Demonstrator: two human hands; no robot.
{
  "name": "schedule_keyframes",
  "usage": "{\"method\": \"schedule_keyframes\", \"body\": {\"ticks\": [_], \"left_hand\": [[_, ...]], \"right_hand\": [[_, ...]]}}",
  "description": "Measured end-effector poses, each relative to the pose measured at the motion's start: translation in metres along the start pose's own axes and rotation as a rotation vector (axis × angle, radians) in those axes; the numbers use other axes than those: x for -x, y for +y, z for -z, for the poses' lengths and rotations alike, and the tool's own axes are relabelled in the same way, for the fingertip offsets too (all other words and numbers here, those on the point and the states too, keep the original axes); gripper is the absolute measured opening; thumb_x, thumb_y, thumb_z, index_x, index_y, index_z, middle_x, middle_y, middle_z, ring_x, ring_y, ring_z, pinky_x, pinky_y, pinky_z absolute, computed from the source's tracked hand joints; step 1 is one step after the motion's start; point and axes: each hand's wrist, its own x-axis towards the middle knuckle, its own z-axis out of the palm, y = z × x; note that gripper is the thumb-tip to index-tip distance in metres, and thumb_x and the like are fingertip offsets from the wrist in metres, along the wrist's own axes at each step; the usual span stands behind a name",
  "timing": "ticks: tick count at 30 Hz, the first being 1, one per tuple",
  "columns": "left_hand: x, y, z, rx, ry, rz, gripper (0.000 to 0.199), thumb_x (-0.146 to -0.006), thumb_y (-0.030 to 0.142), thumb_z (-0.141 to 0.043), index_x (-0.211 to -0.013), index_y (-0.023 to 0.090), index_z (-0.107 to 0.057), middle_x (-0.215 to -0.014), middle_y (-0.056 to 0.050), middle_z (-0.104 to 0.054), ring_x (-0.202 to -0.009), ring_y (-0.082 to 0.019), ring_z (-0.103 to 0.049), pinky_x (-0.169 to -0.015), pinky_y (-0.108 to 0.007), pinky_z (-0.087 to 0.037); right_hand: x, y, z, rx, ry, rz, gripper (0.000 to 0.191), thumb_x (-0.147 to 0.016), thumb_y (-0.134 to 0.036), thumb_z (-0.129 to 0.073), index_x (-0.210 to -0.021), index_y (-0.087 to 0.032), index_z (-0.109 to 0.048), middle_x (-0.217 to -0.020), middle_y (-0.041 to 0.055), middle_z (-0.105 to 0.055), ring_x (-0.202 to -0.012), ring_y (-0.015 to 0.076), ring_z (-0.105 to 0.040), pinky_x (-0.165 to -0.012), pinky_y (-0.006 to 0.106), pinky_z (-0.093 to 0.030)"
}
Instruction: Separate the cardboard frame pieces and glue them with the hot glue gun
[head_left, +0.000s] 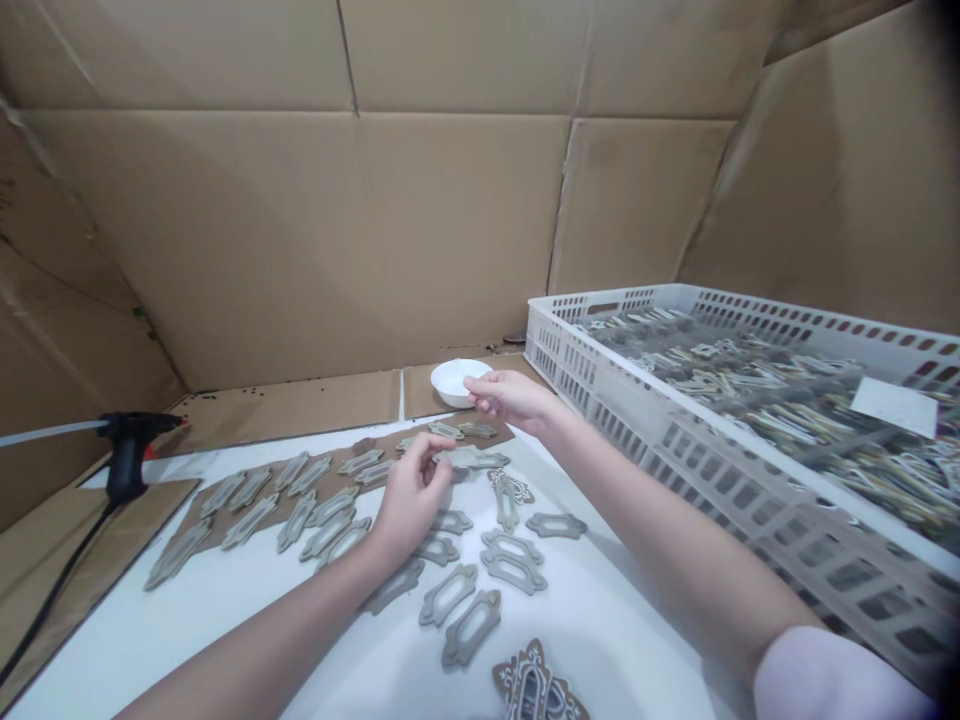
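Note:
My right hand (514,398) reaches to the back of the table and pinches the right rim of a small white bowl (451,378), thumb over the rim. My left hand (414,492) hovers over the middle of the flat grey pieces, its thumb and fingers curled together; what is between them, if anything, is hidden. Around it lie many grey, elongated frame-shaped pieces (471,628) with open centres. One such piece rests on a brown-and-white ornamental piece (512,492). Nearest to me sits a small stack of brown ornamental pieces with white patterns (534,680).
A black glue gun (126,455) with a white stick and a cord stands at the left. At the right is a large white plastic crate (592,375) full of flat pieces, with a paper slip (896,405) on top. Cardboard walls (300,240) enclose the white table (600,640).

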Motion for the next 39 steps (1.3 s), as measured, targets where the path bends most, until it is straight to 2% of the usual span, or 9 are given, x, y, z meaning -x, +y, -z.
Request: {"method": "schedule_keyframes", "body": {"ticks": [4,7,13,21,27,31,33,36,39], "left_hand": [[0.002,0.003,0.000,-0.161,-0.075,0.012,0.013,-0.076,0.022,-0.042,-0.084,0.019,-0.053,-0.060,0.004,-0.047,-0.054,-0.009,-0.042,-0.053,-0.020,-0.031],[0.003,0.003,0.000,-0.228,-0.109,0.025,0.013,-0.075,0.022,-0.042,-0.081,0.019,-0.053,-0.057,0.005,-0.047,-0.051,-0.009,-0.041,-0.051,-0.020,-0.030],[0.004,0.002,-0.002,-0.346,-0.221,-0.062,0.014,-0.074,0.019,-0.040,-0.081,0.020,-0.052,-0.069,0.002,-0.055,-0.056,-0.010,-0.046,-0.057,-0.022,-0.034],[0.003,0.000,-0.003,-0.487,-0.308,-0.239,0.015,-0.077,0.019,-0.040,-0.081,0.021,-0.054,-0.076,-0.002,-0.055,-0.076,-0.018,-0.049,-0.069,-0.029,-0.037],[0.003,-0.002,-0.005,-0.455,-0.331,-0.248,0.014,-0.078,0.020,-0.042,-0.079,0.021,-0.056,-0.084,-0.004,-0.053,-0.084,-0.018,-0.049,-0.076,-0.030,-0.038],[0.000,0.006,-0.001,-0.464,-0.315,-0.278,0.014,-0.078,0.021,-0.043,-0.078,0.019,-0.057,-0.083,-0.004,-0.054,-0.083,-0.018,-0.049,-0.076,-0.030,-0.038],[-0.001,0.014,0.003,-0.440,-0.407,-0.293,0.016,-0.080,0.022,-0.041,-0.076,0.020,-0.057,-0.078,-0.003,-0.056,-0.076,-0.016,-0.050,-0.071,-0.027,-0.038],[0.000,0.025,0.009,-0.404,-0.619,-0.320,0.017,-0.080,0.023,-0.042,-0.076,0.021,-0.058,-0.072,-0.002,-0.056,-0.068,-0.014,-0.050,-0.064,-0.025,-0.039],[0.004,0.032,0.011,-0.403,-0.756,-0.334,0.012,-0.077,0.028,-0.049,-0.081,0.023,-0.059,-0.077,-0.002,-0.057,-0.071,-0.014,-0.051,-0.065,-0.025,-0.040]], "right_hand": [[-0.001,0.002,-0.002,-0.075,0.001,-0.031,0.019,-0.075,-0.019,-0.056,-0.058,-0.011,-0.051,-0.050,-0.0030,-0.049,-0.040,0.0019,-0.037,-0.039,0.015,-0.028],[-0.001,0.003,-0.005,-0.112,0.002,-0.045,0.018,-0.077,-0.018,-0.053,-0.060,-0.011,-0.051,-0.051,-0.0020,-0.049,-0.040,0.0026,-0.037,-0.039,0.015,-0.029],[0.000,0.003,-0.012,-0.180,0.028,-0.038,0.017,-0.083,-0.015,-0.042,-0.068,-0.011,-0.048,-0.056,0.0002,-0.051,-0.045,0.0052,-0.044,-0.043,0.017,-0.035],[0.006,0.001,-0.018,-0.150,-0.004,-0.081,0.021,-0.071,0.008,-0.037,-0.068,-0.011,-0.046,-0.058,0.0020,-0.053,-0.049,0.0061,-0.049,-0.047,0.016,-0.040],[0.008,0.003,-0.019,-0.079,-0.097,-0.097,0.018,-0.070,0.006,-0.044,-0.078,-0.009,-0.049,-0.060,0.0037,-0.058,-0.047,0.0063,-0.049,-0.044,0.016,-0.039],[0.006,0.005,-0.019,-0.022,-0.133,-0.077,0.014,-0.072,0.003,-0.046,-0.078,-0.008,-0.051,-0.059,0.0034,-0.059,-0.047,0.0057,-0.048,-0.041,0.015,-0.038],[0.006,0.005,-0.018,0.003,-0.147,-0.067,0.013,-0.072,0.003,-0.047,-0.074,-0.009,-0.053,-0.058,0.0026,-0.059,-0.046,0.0053,-0.047,-0.041,0.014,-0.037],[0.004,0.007,-0.017,0.040,-0.164,-0.055,0.014,-0.070,0.002,-0.049,-0.066,-0.010,-0.054,-0.054,0.0012,-0.058,-0.044,0.0047,-0.046,-0.040,0.014,-0.036],[0.003,0.009,-0.016,0.075,-0.170,-0.043,0.014,-0.068,0.001,-0.052,-0.063,-0.010,-0.056,-0.048,-0.0015,-0.055,-0.042,0.0045,-0.044,-0.040,0.014,-0.036]]}}
